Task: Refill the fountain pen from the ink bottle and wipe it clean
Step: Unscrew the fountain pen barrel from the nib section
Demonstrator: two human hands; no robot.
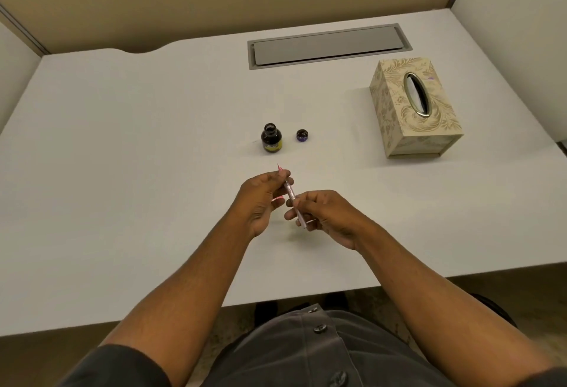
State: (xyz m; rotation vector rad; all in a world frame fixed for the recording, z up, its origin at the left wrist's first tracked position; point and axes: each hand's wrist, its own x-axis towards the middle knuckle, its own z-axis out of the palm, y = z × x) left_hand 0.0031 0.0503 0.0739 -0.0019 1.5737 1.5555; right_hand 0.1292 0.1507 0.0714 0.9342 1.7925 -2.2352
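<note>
Here the fountain pen [290, 192] is held above the tabletop [153, 147] between both hands, nib pointing away toward the ink bottle [271, 138]. The left hand [260, 199] has its fingers [283, 175] closed around the front section just behind the nib, and the right hand [322, 213] has its fingers closed on the rear of the barrel. The pen is slim, pale pink and looks light and rigid; its smooth body probably slips easily, so a pinch near each end, as now, seems the steadiest hold. The nib is likely the delicate part and is best left untouched.

The ink bottle stands upright and uncapped just beyond the hands, with its small cap [302, 135] lying just beside it to the right. The bottle is small, dark and probably glass, and being open it could tip and spill if knocked; steadying it by the body would be sensible when dipping.

A patterned tissue box [411, 110] sits well apart at the right rear. No tissue shows at its slot clearly enough to tell.

Judging by the two-handed grip, the barrel may be about to be twisted, though that is only a guess.
</note>
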